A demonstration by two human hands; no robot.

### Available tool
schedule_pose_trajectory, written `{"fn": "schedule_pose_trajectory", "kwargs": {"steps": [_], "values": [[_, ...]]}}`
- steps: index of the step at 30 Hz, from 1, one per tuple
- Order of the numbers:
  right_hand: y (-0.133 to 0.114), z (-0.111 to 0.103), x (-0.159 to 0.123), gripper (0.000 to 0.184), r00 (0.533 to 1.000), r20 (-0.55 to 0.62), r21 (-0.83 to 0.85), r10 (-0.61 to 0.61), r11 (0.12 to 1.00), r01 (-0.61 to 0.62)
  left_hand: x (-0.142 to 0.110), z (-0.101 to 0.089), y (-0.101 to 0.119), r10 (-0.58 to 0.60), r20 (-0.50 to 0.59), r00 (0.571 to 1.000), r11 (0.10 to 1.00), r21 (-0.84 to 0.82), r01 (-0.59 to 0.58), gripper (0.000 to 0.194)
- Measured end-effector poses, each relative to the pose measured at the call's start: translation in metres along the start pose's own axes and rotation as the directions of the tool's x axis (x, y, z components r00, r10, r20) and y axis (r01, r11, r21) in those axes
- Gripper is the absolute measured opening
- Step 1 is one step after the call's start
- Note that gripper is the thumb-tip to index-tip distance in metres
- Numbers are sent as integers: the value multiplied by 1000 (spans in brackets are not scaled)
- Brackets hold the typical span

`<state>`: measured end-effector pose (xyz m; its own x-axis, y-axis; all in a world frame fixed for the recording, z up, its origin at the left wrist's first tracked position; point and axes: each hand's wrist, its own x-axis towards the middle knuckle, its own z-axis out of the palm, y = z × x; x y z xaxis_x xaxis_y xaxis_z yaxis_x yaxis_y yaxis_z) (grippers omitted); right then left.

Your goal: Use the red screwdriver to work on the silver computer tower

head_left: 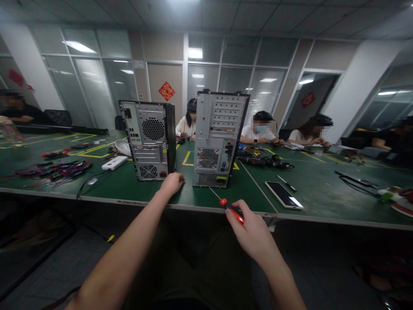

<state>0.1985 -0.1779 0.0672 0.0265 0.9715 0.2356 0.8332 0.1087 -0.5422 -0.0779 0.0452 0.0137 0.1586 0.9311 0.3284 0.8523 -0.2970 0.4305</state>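
Two desktop computer cases stand upright on the green table with their backs facing me. My right hand [251,226] is closed round the red and black handle of a screwdriver [232,211]. The thin shaft points up and left, its tip by the bottom edge of the right computer case [209,129]; contact there cannot be made out. Low at the front right corner of the left computer case [146,144], my left hand [173,183] rests near the table with its fingers curled. What those fingers hold, if anything, is hidden.
Tangled wires [66,170] and a white device [114,162] lie to the left. On the right are a phone [284,194], a thin pen-like tool [286,183] and a black power tool [254,160]. Several people sit across the table [251,193].
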Motion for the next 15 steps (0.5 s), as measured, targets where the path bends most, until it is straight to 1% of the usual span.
{"fn": "schedule_pose_trajectory", "kwargs": {"steps": [2, 3, 4, 6, 7, 8, 9, 10, 12, 15], "values": [[-1, 0, 0, 32, 1000, 0, 2, 6, 1000, -6, -1, 2, -3, -6, -52, 999, 999, -32, 5, 17], [-1, 0, 0, 32, 1000, -2, 7, 6, 1000, -6, -2, 3, -4, -18, -94, 995, 998, -69, 11, 16], [-1, 0, 0, 33, 1000, -6, 16, 2, 1000, -2, -3, 4, -4, -41, -140, 989, 991, -128, 23, 15], [-1, 1, 0, 33, 1000, -14, 36, -10, 999, 10, -8, 4, 0, -119, -208, 971, 945, -324, 47, 9], [0, 1, 0, 33, 1000, -19, 45, -13, 999, 14, -11, 4, 4, -174, -202, 964, 888, -456, 64, 8], [0, 2, 1, 33, 1000, -25, 55, -17, 998, 18, -15, 4, 10, -215, -159, 963, 793, -604, 77, 11], [0, 2, 1, 32, 999, -30, 64, -21, 998, 23, -19, 4, 16, -240, -107, 965, 673, -735, 86, 18], [0, 3, 1, 31, 999, -35, 75, -28, 997, 30, -23, 4, 24, -238, -69, 969, 564, -822, 80, 25], [0, 5, 2, 30, 998, -42, 100, -47, 994, 51, -31, 4, 41, -208, -9, 978, 403, -912, 78, 37], [0, 7, 2, 29, 996, -42, 120, -75, 990, 79, -39, 7, 62, -180, 84, 980, 218, -968, 123, 42]]}}
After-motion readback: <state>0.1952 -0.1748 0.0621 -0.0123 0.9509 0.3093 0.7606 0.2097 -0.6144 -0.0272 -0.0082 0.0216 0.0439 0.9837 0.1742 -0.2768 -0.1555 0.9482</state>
